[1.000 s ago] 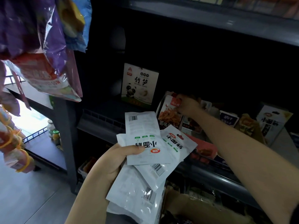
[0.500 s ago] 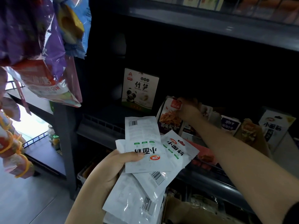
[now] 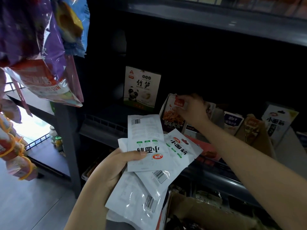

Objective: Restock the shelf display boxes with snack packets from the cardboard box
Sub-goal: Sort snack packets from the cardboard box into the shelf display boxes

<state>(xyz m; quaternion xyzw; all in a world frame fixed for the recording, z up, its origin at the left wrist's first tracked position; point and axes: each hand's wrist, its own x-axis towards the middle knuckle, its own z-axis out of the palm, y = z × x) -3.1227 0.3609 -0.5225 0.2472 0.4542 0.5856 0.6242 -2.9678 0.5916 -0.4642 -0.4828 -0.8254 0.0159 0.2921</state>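
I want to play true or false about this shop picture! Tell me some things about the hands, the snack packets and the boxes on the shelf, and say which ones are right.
1. The left hand holds several white snack packets. True.
2. The right hand hangs idle beside the shelf. False: it reaches to the shelf and pinches a red-labelled packet at a display box.
3. The box with the panda stands upright at the back of the shelf. True.
4. The panda box is to the right of the right hand. False: it is to the left of it.
5. The white packets are all stacked neatly in line. False: they are fanned out at different angles.
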